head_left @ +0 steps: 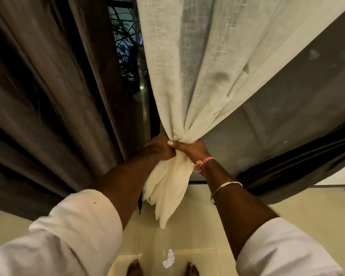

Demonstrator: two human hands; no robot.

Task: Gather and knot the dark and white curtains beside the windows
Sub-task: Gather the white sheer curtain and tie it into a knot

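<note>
Centrally bunched: white curtain point(189, 92), cinched at mid-frame by left hand point(157, 149) and right hand point(189, 149), both clenched round it to hold gathers for knotting. Dark curtain point(48, 96) hanging loose, frame left.

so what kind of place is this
Likely a room in a home, by a window: a white curtain and a dark curtain hang beside the window, over a tiled floor.

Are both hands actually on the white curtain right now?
Touching. The head view shows the left hand and right hand both clenched around the gathered white curtain, fabric bunching out below them.
</note>
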